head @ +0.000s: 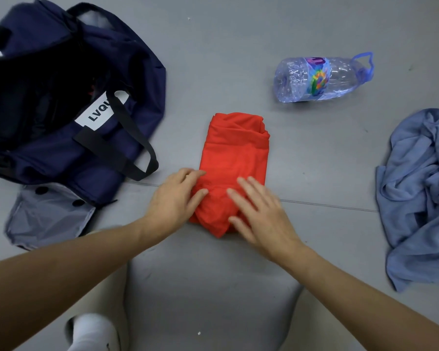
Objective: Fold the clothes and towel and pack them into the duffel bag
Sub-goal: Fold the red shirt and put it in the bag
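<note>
A red garment [235, 158] lies folded into a narrow bundle on the grey floor in the middle of the view. My left hand [175, 201] rests on its near left corner with straight fingers. My right hand [260, 214] lies flat on its near right part, fingers spread. The navy duffel bag [127, 79] sits open at the upper left, its black strap [134, 145] draped toward the garment. A crumpled light blue cloth [421, 198] is heaped at the right edge.
An empty clear plastic bottle [322, 77] with a blue handle lies on its side beyond the garment. A grey pouch flap with black buttons [48, 214] spreads below the bag. My knee and white sock [94, 330] show at the bottom.
</note>
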